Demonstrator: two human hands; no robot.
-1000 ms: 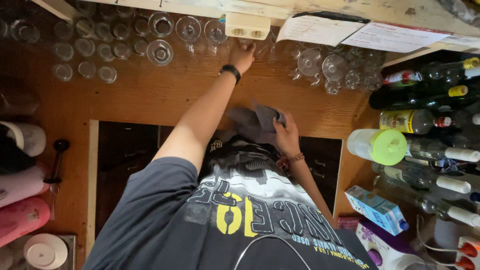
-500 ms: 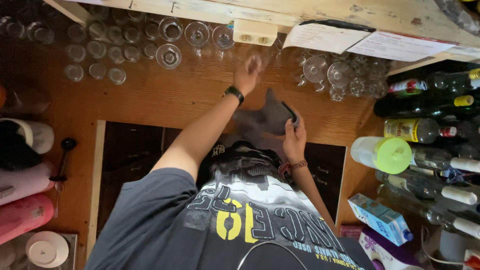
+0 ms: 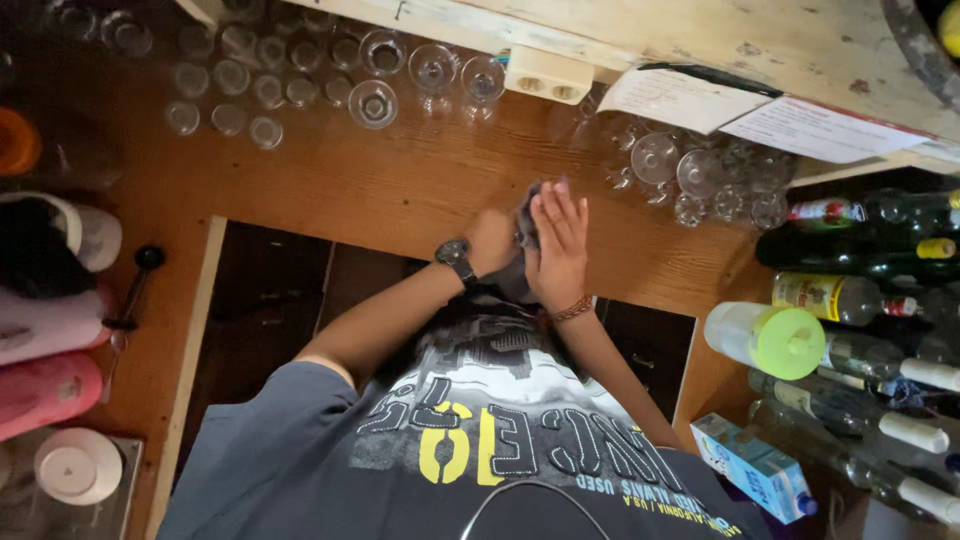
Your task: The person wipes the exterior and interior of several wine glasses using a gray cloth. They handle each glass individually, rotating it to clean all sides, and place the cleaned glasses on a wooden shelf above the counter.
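My two hands meet over the brown wooden counter, just in front of my chest. A crumpled grey cloth is pressed between them. My left hand, with a dark watch on its wrist, is curled into a fist against the cloth. With fingers spread and pointing away from me, my right hand lies on the cloth's other side; a beaded band circles its wrist. Whatever the cloth wraps is hidden.
Rows of upturned clear glasses stand at the back left, more glasses at the back right. Bottles, a white jug with a green lid and a blue carton crowd the right. Pink and white containers lie left.
My left hand was stretched out to the glasses at the back; it has come back and closed against the cloth that my right hand was holding.
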